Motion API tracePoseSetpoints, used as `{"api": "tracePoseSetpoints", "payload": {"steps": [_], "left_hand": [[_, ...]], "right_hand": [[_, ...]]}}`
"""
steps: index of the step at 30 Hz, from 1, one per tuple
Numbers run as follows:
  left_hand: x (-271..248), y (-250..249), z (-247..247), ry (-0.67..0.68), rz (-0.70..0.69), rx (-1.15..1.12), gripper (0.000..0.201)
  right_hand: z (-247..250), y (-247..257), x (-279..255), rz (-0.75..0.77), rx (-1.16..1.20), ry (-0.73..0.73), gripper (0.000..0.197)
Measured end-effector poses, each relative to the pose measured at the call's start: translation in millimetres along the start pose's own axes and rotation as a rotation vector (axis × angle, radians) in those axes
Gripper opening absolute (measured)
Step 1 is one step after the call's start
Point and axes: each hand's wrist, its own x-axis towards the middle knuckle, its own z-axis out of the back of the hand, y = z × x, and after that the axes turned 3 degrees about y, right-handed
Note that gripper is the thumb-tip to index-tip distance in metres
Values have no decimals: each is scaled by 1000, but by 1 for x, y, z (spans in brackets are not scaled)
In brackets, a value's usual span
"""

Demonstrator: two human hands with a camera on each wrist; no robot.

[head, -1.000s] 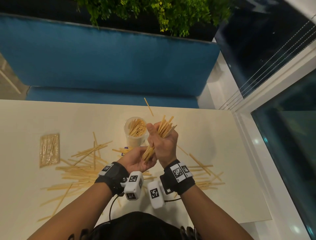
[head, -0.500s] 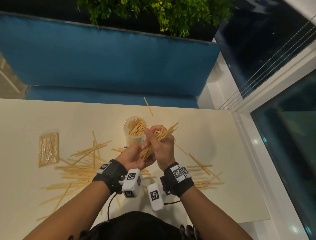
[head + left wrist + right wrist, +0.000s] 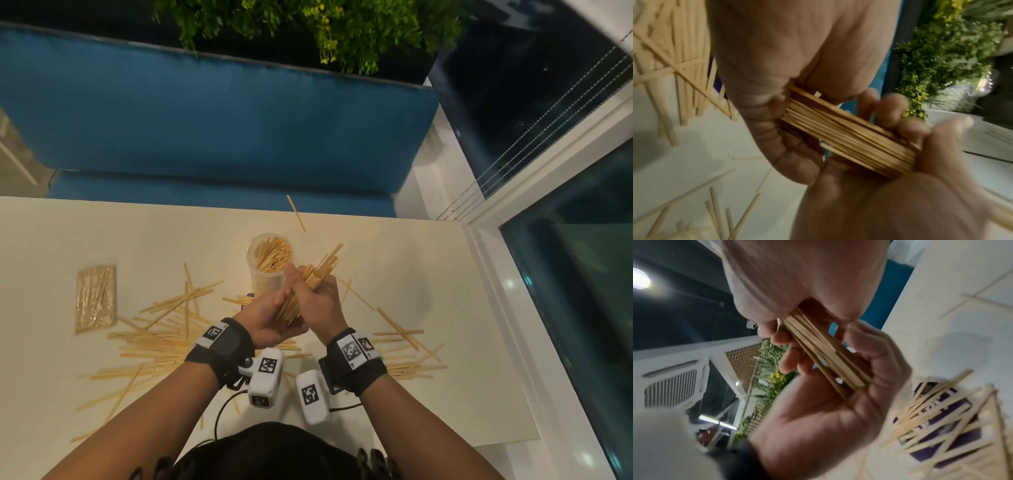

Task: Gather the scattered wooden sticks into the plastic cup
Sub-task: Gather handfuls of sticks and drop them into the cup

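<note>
Now, in the head view, the bundle (image 3: 310, 284) is leaning flatter than a second ago, its far tips fanning toward the cup (image 3: 270, 260) at frame centre. The right hand (image 3: 317, 301) is clenching round its middle while the left hand (image 3: 265, 317) is cupping its near end. Loose sticks (image 3: 154, 339) are lying across the table (image 3: 411, 260) in the lower left and right.

In the left wrist view, both hands are squeezing the bundle's ends flush at centre.

In the right wrist view, the fingers (image 3: 785, 358) are curling round the sticks. Squared up, it looks ready for dropping in.
</note>
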Motion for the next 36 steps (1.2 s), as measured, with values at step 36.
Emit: {"api": "tracePoseSetpoints", "payload": {"steps": [36], "left_hand": [[2, 2, -3, -178, -179, 205, 19]], "right_hand": [[6, 2, -9, 102, -43, -33, 49]]}}
